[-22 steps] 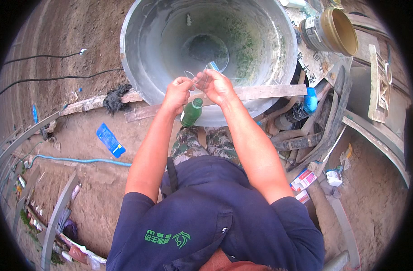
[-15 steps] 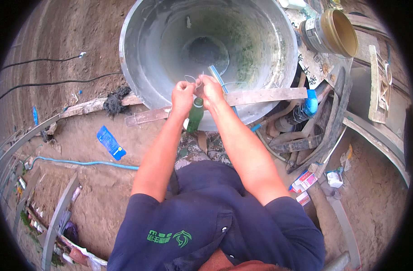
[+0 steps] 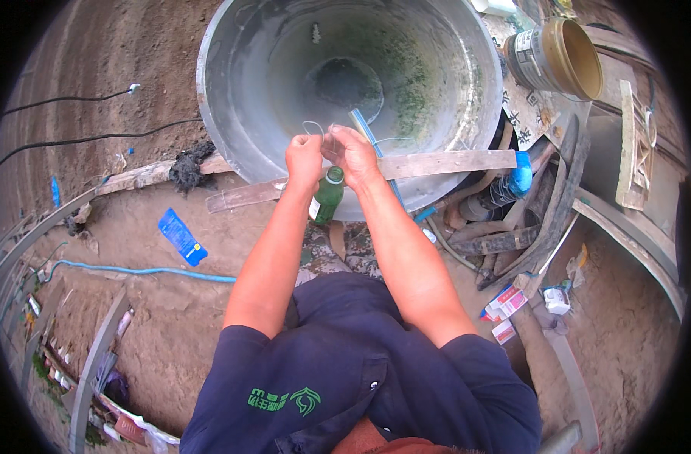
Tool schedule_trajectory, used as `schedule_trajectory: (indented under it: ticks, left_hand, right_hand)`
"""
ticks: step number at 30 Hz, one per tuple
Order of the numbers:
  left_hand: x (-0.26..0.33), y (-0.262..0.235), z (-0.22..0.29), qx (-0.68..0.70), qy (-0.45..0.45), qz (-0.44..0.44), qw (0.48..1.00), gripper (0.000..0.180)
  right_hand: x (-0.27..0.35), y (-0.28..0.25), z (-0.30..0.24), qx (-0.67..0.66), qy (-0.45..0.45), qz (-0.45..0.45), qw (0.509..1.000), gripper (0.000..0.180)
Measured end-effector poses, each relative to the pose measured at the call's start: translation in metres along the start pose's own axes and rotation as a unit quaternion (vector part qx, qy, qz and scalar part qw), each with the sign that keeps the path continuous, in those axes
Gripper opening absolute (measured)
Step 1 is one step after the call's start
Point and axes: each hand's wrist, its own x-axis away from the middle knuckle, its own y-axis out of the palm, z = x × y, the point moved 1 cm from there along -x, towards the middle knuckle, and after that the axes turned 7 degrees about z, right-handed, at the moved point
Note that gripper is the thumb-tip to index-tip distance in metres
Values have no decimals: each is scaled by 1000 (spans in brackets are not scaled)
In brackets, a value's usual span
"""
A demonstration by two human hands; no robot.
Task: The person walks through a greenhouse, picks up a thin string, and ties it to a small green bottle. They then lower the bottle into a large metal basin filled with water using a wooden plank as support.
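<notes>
My left hand (image 3: 304, 160) is closed in a pinch on a thin pale wire (image 3: 313, 123), which arcs up above the fingers in a small loop. Right beside it, my right hand (image 3: 353, 157) is curled with its fingertips at the same wire; part of the grip is hidden. A thin pale strand runs out to the right of that hand. Between my wrists a green bottle (image 3: 327, 198) with an uncapped mouth stands slightly tilted. Both hands are over the near rim of a big grey tub (image 3: 243, 98), close to a wooden board (image 3: 451, 161) lying across it.
A blue-and-white strip (image 3: 363, 125) leans in the tub. At right are a brownish bucket (image 3: 563, 59), a blue-wrapped pipe end (image 3: 520, 175), curved wooden pieces (image 3: 546, 219) and small boxes (image 3: 506, 303). At left lie a blue packet (image 3: 182, 237), a blue hose (image 3: 141, 270) and black cables (image 3: 73, 141).
My right hand has turned a little, with its fingers curled more loosely near the left. The wire loop has shifted left above my left hand. The bottle shows slightly more tilted.
</notes>
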Motion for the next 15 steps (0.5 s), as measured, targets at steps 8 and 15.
schedule_trajectory:
  ticks: [8,15]
  left_hand:
    - [-5,9,-4,2,-10,33,999,13]
    - [-13,21,-8,19,8,74,997,21]
  right_hand:
    - [-5,2,11,73,-100,47,991,17]
    - [-2,-1,10,154,-124,48,979,20]
